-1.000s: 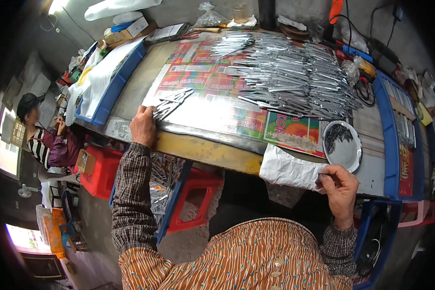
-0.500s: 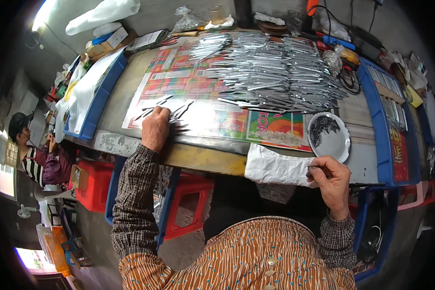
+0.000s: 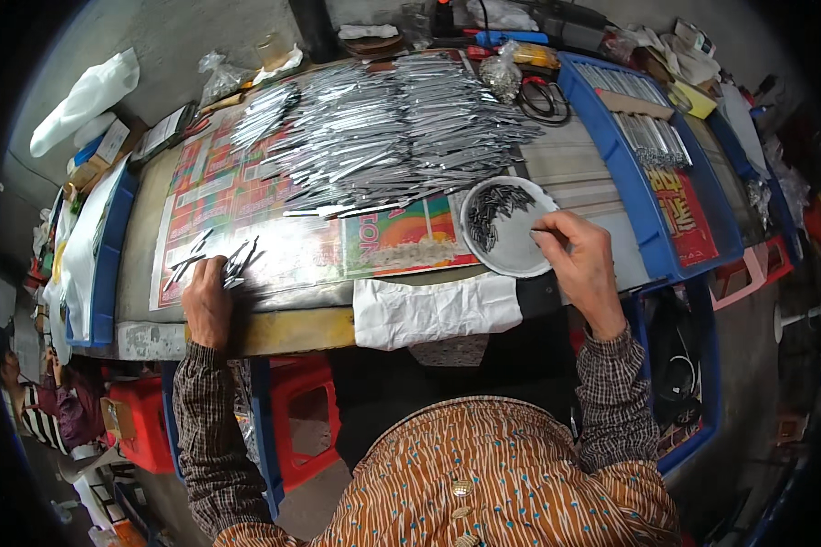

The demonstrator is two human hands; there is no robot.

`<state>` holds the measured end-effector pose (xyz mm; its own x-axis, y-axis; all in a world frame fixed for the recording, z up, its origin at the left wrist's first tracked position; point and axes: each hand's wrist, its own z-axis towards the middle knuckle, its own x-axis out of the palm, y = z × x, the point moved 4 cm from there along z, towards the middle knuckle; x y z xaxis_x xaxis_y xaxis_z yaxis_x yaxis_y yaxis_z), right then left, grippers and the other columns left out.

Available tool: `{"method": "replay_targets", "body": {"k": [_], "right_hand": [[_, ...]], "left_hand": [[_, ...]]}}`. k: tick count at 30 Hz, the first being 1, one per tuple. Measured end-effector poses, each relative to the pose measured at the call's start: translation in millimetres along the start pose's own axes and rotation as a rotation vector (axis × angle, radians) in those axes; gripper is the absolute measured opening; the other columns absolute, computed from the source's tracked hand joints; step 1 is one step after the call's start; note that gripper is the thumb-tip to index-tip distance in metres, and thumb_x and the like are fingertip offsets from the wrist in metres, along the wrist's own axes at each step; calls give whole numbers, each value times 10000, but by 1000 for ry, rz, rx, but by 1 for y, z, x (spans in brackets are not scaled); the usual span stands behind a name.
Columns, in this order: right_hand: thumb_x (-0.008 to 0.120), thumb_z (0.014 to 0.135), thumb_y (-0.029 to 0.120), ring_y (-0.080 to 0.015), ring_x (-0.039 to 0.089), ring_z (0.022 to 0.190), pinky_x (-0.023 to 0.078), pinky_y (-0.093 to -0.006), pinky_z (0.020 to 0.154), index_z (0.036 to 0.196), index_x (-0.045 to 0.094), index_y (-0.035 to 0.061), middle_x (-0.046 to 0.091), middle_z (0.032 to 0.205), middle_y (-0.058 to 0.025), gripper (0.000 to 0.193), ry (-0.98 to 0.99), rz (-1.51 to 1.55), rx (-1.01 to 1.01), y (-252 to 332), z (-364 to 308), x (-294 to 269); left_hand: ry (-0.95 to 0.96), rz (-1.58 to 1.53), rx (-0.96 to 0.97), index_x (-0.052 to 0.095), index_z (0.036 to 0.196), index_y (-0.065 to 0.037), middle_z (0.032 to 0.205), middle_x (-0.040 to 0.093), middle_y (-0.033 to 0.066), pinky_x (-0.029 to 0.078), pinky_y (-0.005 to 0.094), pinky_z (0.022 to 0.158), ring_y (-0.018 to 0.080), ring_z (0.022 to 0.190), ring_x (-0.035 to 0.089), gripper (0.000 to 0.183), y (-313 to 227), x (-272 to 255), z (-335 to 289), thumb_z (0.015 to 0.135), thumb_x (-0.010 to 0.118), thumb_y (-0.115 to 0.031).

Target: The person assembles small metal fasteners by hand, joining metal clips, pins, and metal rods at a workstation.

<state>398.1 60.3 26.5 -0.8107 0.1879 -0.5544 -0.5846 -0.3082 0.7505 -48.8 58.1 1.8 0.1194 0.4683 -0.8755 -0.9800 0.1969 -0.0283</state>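
At the left of the worktable, my left hand [image 3: 207, 301] rests with its fingers curled down among a few loose thin metal strips [image 3: 241, 262]. What its fingertips hold is hidden. My right hand [image 3: 586, 264] pinches thumb and forefinger together at the right rim of a round white dish [image 3: 523, 259]; anything between them is too small to name. Small dark slender pieces [image 3: 499, 206] lie in the dish's far left part. Beyond, a broad heap of silvery metal strips [image 3: 365, 137] covers the printed sheet [image 3: 201, 196] on the tabletop.
A folded white cloth [image 3: 436, 310] hangs over the table's front edge. Blue trays stand at the right [image 3: 643, 228] and left [image 3: 111, 264], the right one holding rows of metal pieces. Red stools [image 3: 306, 410] are below. Another person [image 3: 59, 406] sits far left.
The view has swung right, shifting the table leftward in it. My right hand has moved from beside the white cloth to the dish's rim. My left hand stays by the loose strips.
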Motion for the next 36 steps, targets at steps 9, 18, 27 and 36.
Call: {"method": "replay_targets", "body": {"k": [9, 18, 27, 36], "right_hand": [[579, 736, 30, -295, 540, 805, 445, -392, 699, 763, 607, 10, 595, 776, -113, 44, 45, -317, -283, -6, 22, 18], [585, 701, 30, -294, 526, 776, 445, -395, 677, 667, 546, 16, 540, 699, -112, 54, 70, -438, -403, -5, 34, 39], [509, 692, 27, -304, 509, 741, 419, -433, 635, 604, 465, 17, 510, 666, -127, 98, 50, -493, -594, 1, 34, 38], [626, 718, 1, -151, 610, 674, 476, -285, 595, 739, 570, -28, 593, 694, -56, 66, 176, 183, 132, -14, 11, -5]], "left_hand": [[-28, -247, -147, 583, 950, -22, 830, 613, 158, 488, 362, 642, 334, 755, 619, 322, -38, -13, -6, 669, 548, 130], [-28, -609, -212, 590, 886, -3, 620, 494, 60, 344, 242, 496, 96, 536, 407, 78, -94, -26, -12, 839, 610, -62], [18, -678, -254, 596, 876, -6, 628, 525, 63, 377, 253, 514, 103, 544, 448, 72, -114, -22, -20, 826, 623, -50], [50, -791, -278, 596, 875, 5, 656, 575, 62, 421, 249, 552, 105, 586, 529, 82, -128, -27, -27, 827, 627, -53]]}}
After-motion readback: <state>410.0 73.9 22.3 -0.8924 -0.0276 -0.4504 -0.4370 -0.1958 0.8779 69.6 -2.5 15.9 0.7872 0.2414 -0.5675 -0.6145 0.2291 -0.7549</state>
